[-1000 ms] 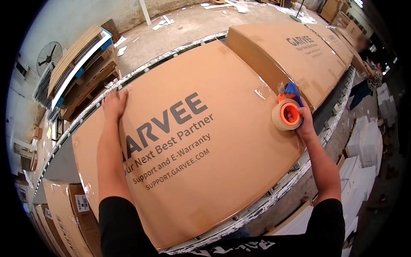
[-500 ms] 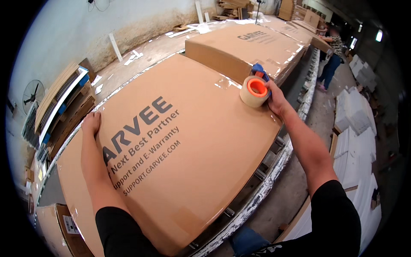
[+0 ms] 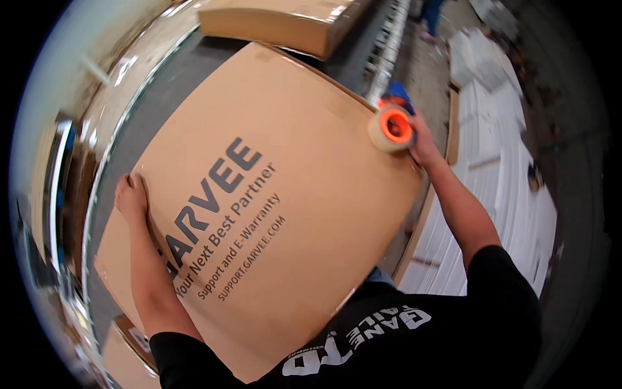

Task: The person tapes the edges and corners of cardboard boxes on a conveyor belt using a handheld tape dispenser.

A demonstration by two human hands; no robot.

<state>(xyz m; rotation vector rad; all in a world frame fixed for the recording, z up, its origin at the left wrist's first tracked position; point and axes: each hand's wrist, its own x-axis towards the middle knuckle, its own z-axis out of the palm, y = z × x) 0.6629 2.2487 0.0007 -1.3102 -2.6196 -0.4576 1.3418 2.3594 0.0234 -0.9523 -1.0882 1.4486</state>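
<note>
A large flat brown cardboard box (image 3: 311, 194) with dark print on top lies in front of me, its near edge against my black shirt. My left hand (image 3: 131, 196) is closed over its left edge, fingers curled at the rim. At the far right corner, my right hand (image 3: 422, 144) grips a blue and orange tape dispenser (image 3: 400, 97). The dispenser carries a wide tan tape roll (image 3: 379, 133) on an orange core, held just over or against the box's corner; contact cannot be made out.
Another brown box (image 3: 265, 26) stands farther along the dark conveyor (image 3: 188, 74), across a gap. A smaller carton (image 3: 123, 356) sits at the lower left. White stacked sheets (image 3: 483, 194) fill the floor at the right. Boards (image 3: 78, 175) lean at the left.
The large box has come toward me and away from the farther box, opening a gap between them. Both hands stay at its edges, the dispenser still in my right. The view has tilted down.
</note>
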